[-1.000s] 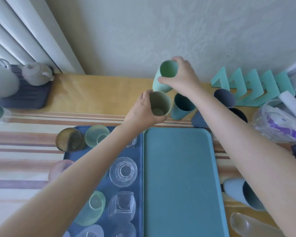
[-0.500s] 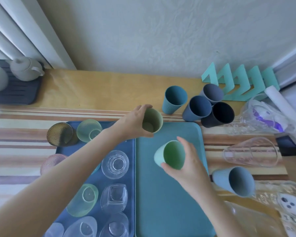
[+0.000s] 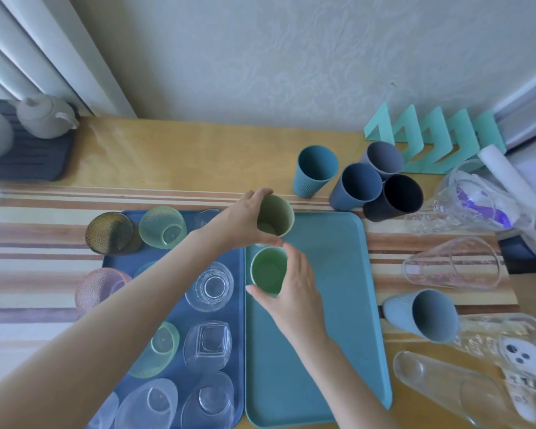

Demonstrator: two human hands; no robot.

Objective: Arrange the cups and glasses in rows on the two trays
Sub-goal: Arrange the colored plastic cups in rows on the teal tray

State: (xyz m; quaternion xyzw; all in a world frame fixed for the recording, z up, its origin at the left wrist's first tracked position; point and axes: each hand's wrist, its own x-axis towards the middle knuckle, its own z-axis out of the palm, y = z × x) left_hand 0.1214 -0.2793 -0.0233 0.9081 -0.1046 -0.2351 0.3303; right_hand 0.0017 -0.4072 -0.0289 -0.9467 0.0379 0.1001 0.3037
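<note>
Change since half a second ago: the right hand [image 3: 294, 292] has carried the mint-green cup [image 3: 268, 270] leftward and away from us across the teal tray [image 3: 331, 305]. It now sits just on the near side of the left hand's thumb. The left hand [image 3: 242, 216] and its olive cup [image 3: 276, 215] have barely shifted.

Grip, left: fingers wrapped over the far side of the olive cup, thumb closing on the near side; firm hold, mouth up. Grip, right: thumb and fingers curled round the mint-green cup from its near and right side; also mouth up.

Position: both cups are over the teal tray's far-left corner, the mint-green one directly in front of the olive. The thumb tip of the left hand nearly meets the fingertips of the right. We cannot tell whether either base touches the tray yet.

Our judgement of the step: starting the first column of plastic cups. To do it well we would seat the olive cup first, square to the corner, and release. Then we would lower the mint-green cup straight down, leaving a small gap so that the withdrawing fingers knock nothing. The blue tray [image 3: 237, 351], beyond the left wrist, is already filled with glasses; we keep the forearm high over them.
</note>
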